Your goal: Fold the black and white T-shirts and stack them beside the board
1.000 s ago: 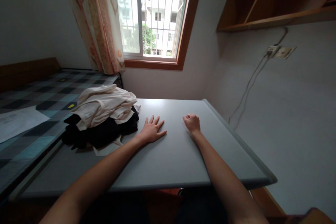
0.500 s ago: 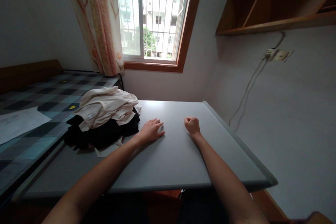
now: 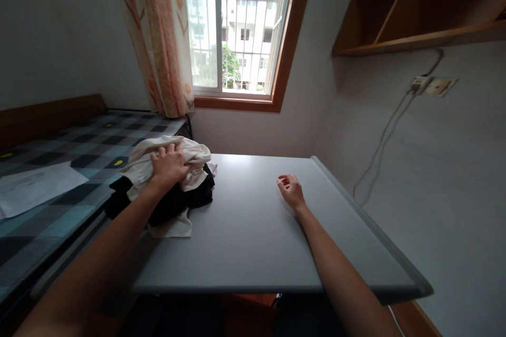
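A heap of clothes lies on the left part of the grey-white table (image 3: 245, 242). On top is a cream garment (image 3: 197, 154), rumpled, with black clothing (image 3: 174, 205) under it and a pale cloth (image 3: 179, 227) sticking out at the bottom. My left hand (image 3: 169, 165) is on the cream garment, its fingers bent into the fabric, which bunches around them. What the thumb does is partly hidden. Over the right part of the table, my right hand (image 3: 291, 189) holds nothing; its fingers are loosely curled and slightly apart.
Left of the table is a bed with a checked cover (image 3: 130, 129) and a sheet of paper (image 3: 43, 184) on it. A window (image 3: 241, 37) with a curtain (image 3: 162, 37) is ahead. A wooden shelf (image 3: 415, 39) and a socket with a cable (image 3: 419, 85) are on the right wall.
My left hand has moved left from the tabletop onto the cream garment and gripped into it. The right hand has loosened from a fist. The view has shifted slightly.
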A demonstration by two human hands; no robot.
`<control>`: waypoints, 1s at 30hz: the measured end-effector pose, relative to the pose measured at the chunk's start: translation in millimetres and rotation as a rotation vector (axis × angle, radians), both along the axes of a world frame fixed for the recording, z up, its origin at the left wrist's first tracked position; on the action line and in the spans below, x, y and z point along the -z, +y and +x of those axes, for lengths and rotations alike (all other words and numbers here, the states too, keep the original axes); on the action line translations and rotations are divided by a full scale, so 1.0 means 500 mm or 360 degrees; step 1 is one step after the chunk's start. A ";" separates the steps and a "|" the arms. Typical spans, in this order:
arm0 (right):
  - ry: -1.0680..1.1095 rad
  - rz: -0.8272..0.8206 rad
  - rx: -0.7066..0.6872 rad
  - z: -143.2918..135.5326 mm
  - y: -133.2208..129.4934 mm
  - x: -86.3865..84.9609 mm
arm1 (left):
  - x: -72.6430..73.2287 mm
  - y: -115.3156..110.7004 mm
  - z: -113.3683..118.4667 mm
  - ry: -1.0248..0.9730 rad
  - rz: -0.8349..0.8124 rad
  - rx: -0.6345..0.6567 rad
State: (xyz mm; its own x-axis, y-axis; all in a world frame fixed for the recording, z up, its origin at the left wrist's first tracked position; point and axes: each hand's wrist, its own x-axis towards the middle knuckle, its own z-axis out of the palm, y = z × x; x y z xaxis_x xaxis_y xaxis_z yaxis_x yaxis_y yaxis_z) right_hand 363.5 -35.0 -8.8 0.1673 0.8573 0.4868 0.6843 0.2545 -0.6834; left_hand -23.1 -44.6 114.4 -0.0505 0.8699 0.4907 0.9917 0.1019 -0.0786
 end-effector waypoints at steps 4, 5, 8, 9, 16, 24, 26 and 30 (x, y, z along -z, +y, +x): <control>-0.0032 -0.0088 0.0119 0.011 0.007 0.003 | -0.015 0.017 -0.049 -0.0300 0.0034 0.0049; -0.0039 -0.0105 0.0179 0.015 0.009 0.002 | -0.029 0.021 -0.057 -0.0381 0.0110 0.0046; -0.0005 -0.0136 0.0327 0.026 0.013 -0.004 | -0.099 0.027 -0.065 -0.0505 0.0479 0.0032; 0.0015 -0.0142 0.0376 0.028 0.014 -0.007 | -0.127 0.025 -0.059 -0.0524 0.0618 0.0044; 0.0097 -0.0172 0.0633 0.026 -0.002 -0.023 | -0.230 0.004 0.122 -0.0500 0.1056 0.0571; 0.0097 -0.0124 0.0946 0.029 -0.027 -0.046 | 0.047 0.036 0.294 -0.0110 -0.0262 0.1281; 0.0086 -0.0106 0.0912 0.030 -0.026 -0.047 | 0.111 0.029 0.293 -0.0125 -0.0401 0.1418; -0.0002 -0.0046 0.0586 0.017 -0.017 -0.043 | 0.180 0.006 0.276 -0.0342 -0.0360 0.1365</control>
